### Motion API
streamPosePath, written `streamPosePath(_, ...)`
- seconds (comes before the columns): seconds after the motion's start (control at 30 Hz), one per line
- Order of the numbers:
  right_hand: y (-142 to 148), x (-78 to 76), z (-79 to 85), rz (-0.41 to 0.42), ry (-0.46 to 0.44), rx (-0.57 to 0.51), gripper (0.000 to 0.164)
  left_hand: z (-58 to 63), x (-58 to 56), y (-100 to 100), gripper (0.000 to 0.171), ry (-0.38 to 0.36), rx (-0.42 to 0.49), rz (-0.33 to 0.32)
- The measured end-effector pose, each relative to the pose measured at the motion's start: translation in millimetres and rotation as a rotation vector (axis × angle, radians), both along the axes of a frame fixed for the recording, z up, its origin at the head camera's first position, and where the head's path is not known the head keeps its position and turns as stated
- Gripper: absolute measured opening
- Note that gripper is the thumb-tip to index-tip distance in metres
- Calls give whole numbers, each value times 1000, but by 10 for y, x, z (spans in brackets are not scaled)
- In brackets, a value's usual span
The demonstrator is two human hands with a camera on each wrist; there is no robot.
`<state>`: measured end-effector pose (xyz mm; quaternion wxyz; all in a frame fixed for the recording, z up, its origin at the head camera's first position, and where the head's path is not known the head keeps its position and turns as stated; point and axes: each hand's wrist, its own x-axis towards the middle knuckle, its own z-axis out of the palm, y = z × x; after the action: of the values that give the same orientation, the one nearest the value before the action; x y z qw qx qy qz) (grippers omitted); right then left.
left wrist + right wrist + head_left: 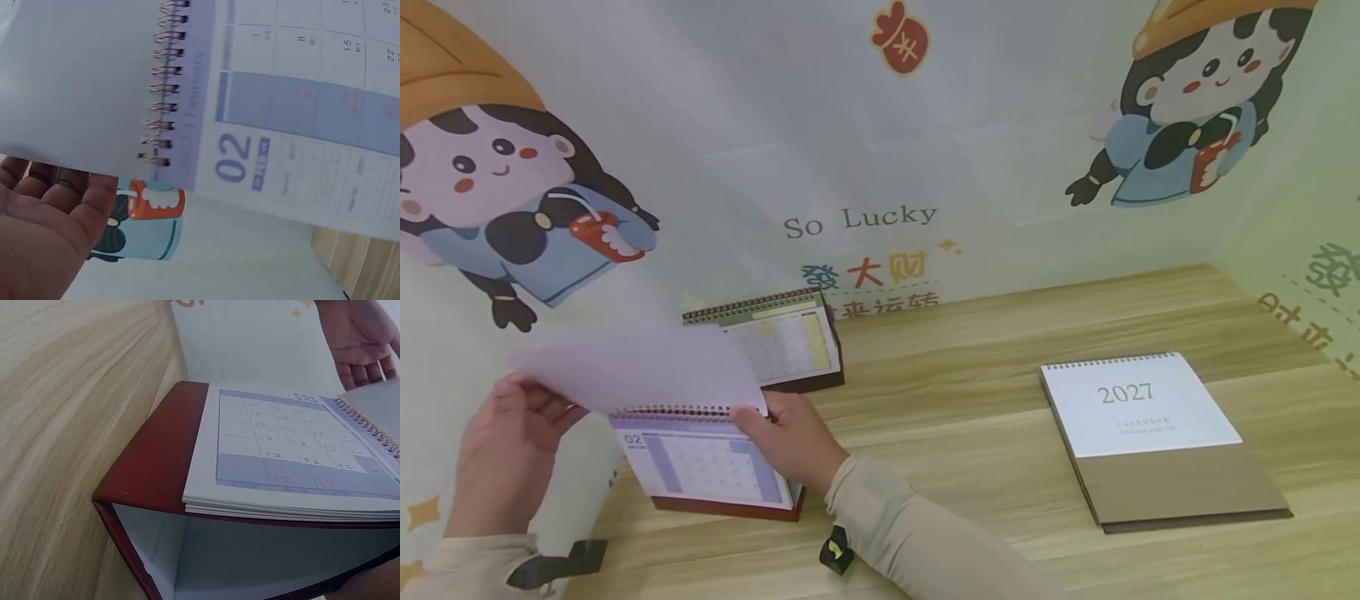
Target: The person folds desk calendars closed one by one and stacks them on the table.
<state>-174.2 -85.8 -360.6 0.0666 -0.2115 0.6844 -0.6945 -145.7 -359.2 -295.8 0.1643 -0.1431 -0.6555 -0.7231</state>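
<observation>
A desk calendar [715,467] with a red stand and a purple-and-white 02 February page stands on the table at the left. Its turned-up page [647,367], blank on the side facing me, rises above the coil binding [164,87]. My left hand [512,450] is at the left edge of that page, palm up, with loosely extended fingers touching it; the fingertips are partly hidden by the paper in the left wrist view. My right hand [793,437] grips the calendar's upper right corner, thumb in front near the coil. The stand's hollow side [250,556] shows in the right wrist view.
Behind stands a second desk calendar [782,342] with a green-and-yellow page and dark base. A 2027 calendar [1142,417] with a brown base lies at the right of the wooden table [955,433]. A printed cloth backdrop [1000,150] closes off the back and sides.
</observation>
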Motion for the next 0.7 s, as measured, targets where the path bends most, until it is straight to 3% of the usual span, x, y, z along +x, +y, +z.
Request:
streamPosePath(0.1, 3, -1, -10, 6, 31, 16, 30, -2, 75, -114, 62, 24, 50, -58)
streamPosePath(0.17, 7, -3, -12, 9, 46, 31, 31, -7, 120, -196, 72, 19, -2, -62)
streamPosePath(0.27, 12, -7, -7, 7, 64, 49, 29, -32, 146, -332, 81, 21, -64, -151)
streamPosePath(0.4, -4, -9, 7, -10, 78, 70, 25, -68, 168, -491, 84, -52, -183, -247)
streamPosePath(0.47, -16, -6, 17, -15, 78, 75, 24, -74, 189, -492, 76, -121, -308, -188)
streamPosePath(0.63, -28, -5, 30, -22, 97, 84, 25, -72, 214, -223, 46, -255, -817, 112)
streamPosePath(0.7, -27, -8, 27, -22, 106, 84, 25, -77, 204, -90, 45, -256, -964, 184)
